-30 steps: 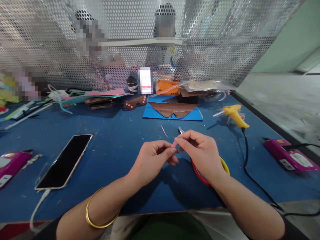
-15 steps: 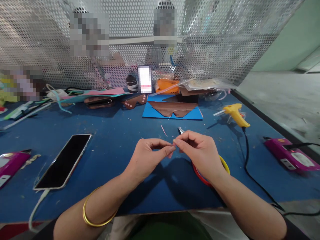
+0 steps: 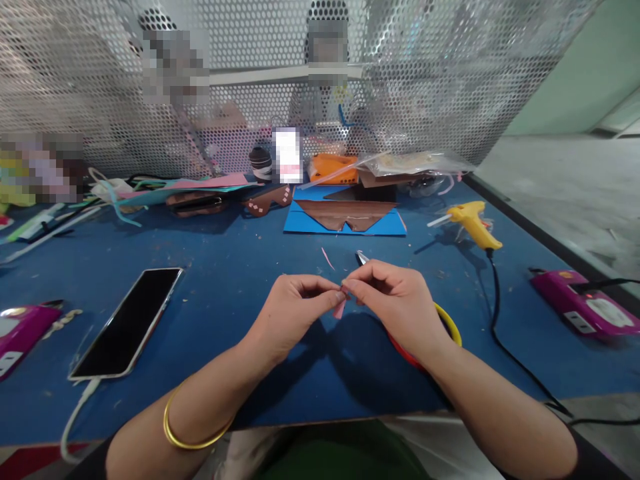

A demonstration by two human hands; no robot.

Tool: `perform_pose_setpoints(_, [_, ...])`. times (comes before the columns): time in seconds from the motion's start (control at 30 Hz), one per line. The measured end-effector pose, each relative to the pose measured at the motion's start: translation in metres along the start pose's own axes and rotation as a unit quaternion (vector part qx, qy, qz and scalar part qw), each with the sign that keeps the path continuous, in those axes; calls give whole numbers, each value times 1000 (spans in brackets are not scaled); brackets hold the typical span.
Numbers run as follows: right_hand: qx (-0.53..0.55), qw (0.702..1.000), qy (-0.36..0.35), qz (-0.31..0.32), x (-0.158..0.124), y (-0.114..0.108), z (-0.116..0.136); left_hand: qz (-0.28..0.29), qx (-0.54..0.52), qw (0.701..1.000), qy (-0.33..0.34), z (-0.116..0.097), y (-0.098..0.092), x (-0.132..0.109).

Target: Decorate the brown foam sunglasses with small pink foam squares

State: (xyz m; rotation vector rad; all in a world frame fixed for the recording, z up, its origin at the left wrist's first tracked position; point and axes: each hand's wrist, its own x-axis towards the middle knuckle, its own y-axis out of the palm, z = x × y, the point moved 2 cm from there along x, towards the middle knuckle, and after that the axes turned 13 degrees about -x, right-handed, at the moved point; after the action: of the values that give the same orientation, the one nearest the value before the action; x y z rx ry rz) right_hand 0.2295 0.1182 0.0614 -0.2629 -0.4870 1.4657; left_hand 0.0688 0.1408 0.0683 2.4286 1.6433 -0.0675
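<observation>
Both my hands meet above the blue tabletop, fingertips pinched together. My left hand point(image 3: 295, 310) is closed on a small pink strip point(image 3: 340, 309), which hangs below the fingertips. My right hand point(image 3: 400, 300) pinches the upper end of that strip; its exact shape there is hidden by the fingers. Under my right hand lie scissors point(image 3: 451, 325) with a red and yellow handle, their tip showing past the knuckles. A thin pink sliver point(image 3: 327, 259) lies on the table just beyond my fingers.
Farther back, a brown cut-out piece point(image 3: 345, 215) rests on a blue sheet point(image 3: 295, 223). To the right stand a yellow glue gun point(image 3: 473, 223) and a purple power strip point(image 3: 583, 303), with a black cord. A phone point(image 3: 127, 323) on a white cable lies left. Perforated metal point(image 3: 260, 40) rises behind.
The pink strip shows a little more below my fingertips, and it has turned slightly. Both hands stay pinched together in nearly the same place.
</observation>
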Motion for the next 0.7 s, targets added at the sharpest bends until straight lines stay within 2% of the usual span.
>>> perform_pose_setpoints(0.07, [-30,998,-41,-36,0,-3,1,-16,-49,999,-16,0,-1,1])
perform_pose_setpoints(0.13, [-97,983,-121,-101,-2,-8,4,-42,-123,991,-40,1,-3,3])
perform_pose_setpoints(0.2, [-182,945,-226,-152,-4,-10,6,-64,-201,975,-69,4,-4,4])
perform_pose_setpoints(0.27, [-251,898,-318,-170,-8,-8,8,-74,-261,958,-96,7,-5,5])
perform_pose_setpoints(0.33, [-296,861,-374,-177,-10,-4,8,-82,-294,945,-118,9,-5,6])
perform_pose_setpoints(0.43, [-326,835,-405,-183,-11,1,10,-87,-310,936,-145,11,-4,5])
perform_pose_setpoints(0.7, [-340,814,-435,-181,-10,0,12,-63,-286,944,-152,11,-1,2])
